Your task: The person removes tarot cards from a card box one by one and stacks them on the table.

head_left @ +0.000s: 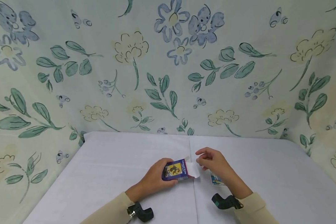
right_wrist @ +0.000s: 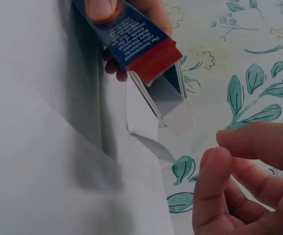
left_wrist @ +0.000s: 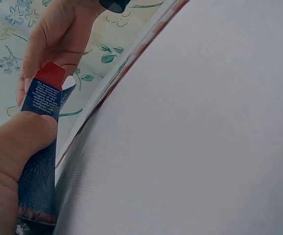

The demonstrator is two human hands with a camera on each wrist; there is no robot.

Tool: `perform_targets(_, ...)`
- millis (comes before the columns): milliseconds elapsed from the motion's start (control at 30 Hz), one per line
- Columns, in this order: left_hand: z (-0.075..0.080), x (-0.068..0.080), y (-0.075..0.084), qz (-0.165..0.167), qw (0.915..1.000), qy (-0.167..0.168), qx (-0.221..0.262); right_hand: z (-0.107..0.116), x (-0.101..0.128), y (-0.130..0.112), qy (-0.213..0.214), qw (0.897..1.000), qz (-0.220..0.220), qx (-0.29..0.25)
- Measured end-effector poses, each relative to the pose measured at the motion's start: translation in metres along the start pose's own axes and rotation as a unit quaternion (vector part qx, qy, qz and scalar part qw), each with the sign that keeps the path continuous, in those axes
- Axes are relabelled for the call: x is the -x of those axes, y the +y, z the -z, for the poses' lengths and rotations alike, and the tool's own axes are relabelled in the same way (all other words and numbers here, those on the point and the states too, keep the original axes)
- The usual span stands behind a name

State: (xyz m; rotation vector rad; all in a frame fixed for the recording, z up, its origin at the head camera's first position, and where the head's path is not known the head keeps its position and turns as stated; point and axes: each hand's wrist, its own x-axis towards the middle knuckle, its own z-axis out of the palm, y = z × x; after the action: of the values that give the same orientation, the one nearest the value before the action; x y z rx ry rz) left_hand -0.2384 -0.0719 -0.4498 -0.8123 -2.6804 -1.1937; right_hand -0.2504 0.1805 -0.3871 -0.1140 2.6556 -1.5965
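A small card box point(head_left: 177, 170) lies near the front middle of a white counter point(head_left: 268, 174), gripped by the left hand point(head_left: 154, 179), whose fingers and thumb curl round its closed end. The box is dark blue with a bright yellow picture on its broad top face, a red band along the narrow edge at its open end, and a white inside. Its long axis runs roughly left to right across the counter, and the open end points toward the person's right. There a white flap point(head_left: 194, 169) hangs out, unfolded, with smaller side tabs showing in the right wrist view. White writing covers the narrow blue side of the box in several short lines; it is too small and slanted to read, and no brand name can be made out. The right hand point(head_left: 212, 161) hovers just beside the open flap, holding nothing, its fingers loosely bent and its thumb and forefinger close together but apart from the flap. Under the right hand a single card point(head_left: 216, 179) lies flat on the counter, showing a blue and white picture, partly hidden by the hand. Both arms wear cream sleeves point(head_left: 112, 208), and each wrist carries a dark strapped camera point(head_left: 141, 213). A cloth printed with blue and yellow flowers and green leaves point(head_left: 168, 68) hangs behind and to both sides of the counter.
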Motion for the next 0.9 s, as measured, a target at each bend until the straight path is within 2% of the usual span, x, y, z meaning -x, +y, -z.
perform_targets(233, -0.003, 0.001, 0.0, -0.005, 1.0, -0.002, -0.002, -0.011, 0.006, 0.002, -0.008, 1.0, -0.019, -0.019)
perform_targets(633, 0.0, 0.002, 0.001, 0.004, 1.0, -0.006, 0.004, -0.021, 0.008, 0.011, -0.035, 0.999, -0.012, -0.022)
perform_targets(900, -0.001, 0.001, 0.001, 0.0, 1.0, -0.002, 0.009, -0.029, 0.012, 0.014, -0.029, 0.999, -0.004, -0.035)
